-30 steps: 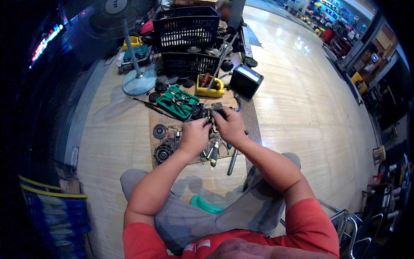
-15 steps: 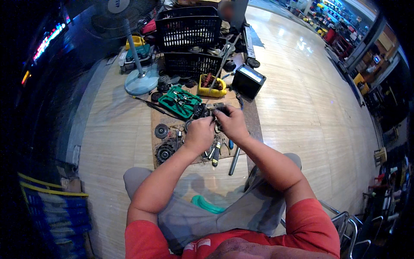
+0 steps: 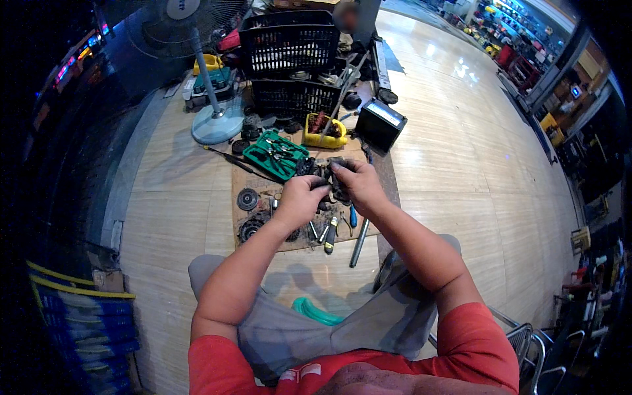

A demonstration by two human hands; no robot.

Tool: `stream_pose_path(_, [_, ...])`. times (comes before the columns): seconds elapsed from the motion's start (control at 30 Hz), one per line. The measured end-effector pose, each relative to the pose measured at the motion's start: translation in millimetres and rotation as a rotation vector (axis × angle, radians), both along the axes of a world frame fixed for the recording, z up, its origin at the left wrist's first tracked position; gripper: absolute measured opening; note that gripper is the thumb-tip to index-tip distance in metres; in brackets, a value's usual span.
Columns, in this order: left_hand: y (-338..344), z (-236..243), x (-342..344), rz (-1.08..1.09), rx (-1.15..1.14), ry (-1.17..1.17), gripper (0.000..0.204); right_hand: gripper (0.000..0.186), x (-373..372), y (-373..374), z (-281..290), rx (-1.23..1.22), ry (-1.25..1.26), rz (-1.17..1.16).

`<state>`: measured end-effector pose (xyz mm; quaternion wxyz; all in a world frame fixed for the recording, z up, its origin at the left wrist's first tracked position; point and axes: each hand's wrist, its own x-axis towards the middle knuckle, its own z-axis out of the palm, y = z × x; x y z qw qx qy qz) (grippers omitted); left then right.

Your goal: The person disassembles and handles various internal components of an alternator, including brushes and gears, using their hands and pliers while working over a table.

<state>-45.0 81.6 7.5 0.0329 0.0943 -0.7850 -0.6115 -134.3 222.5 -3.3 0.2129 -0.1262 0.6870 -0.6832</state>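
My right hand [image 3: 362,185] grips a dark, grimy machine part [image 3: 338,189] by its upper side, thumb and fingers closed. My left hand [image 3: 300,199] is just left of it, thumb and fingers pinched together near the part's edge; anything in that pinch is hidden. Below the hands lie a screwdriver [image 3: 330,239] with a black and yellow handle, small pliers [image 3: 344,225], a blue-handled tool [image 3: 353,217] and a metal tube [image 3: 359,245]. A dark round disc [image 3: 247,199] and a larger ribbed round part [image 3: 251,230] are left of my left hand.
Beyond my hands sit an open green tool case [image 3: 275,155], a yellow cut-open container [image 3: 336,139] and a black battery [image 3: 380,125]. Stacked black crates [image 3: 288,41] and a standing fan [image 3: 216,125] are farther back. A cardboard sheet [image 3: 388,191] lies under the parts.
My hands have drawn slightly apart, the left shifting left and a little down. More of the dark part shows between them, and my right hand's fingers have shifted on it.
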Motion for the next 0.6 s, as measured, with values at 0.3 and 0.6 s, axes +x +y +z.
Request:
stream_pose_path(0.3, [7,3,6,0.080,-0.544,0.223,0.015,0.017,3,-3,-8,0.053,0.047,-0.064])
stream_pose_path(0.6, [7,-7,4,0.059,-0.590,0.296,0.018,0.022,1,-2,-8,0.049,0.120,-0.055])
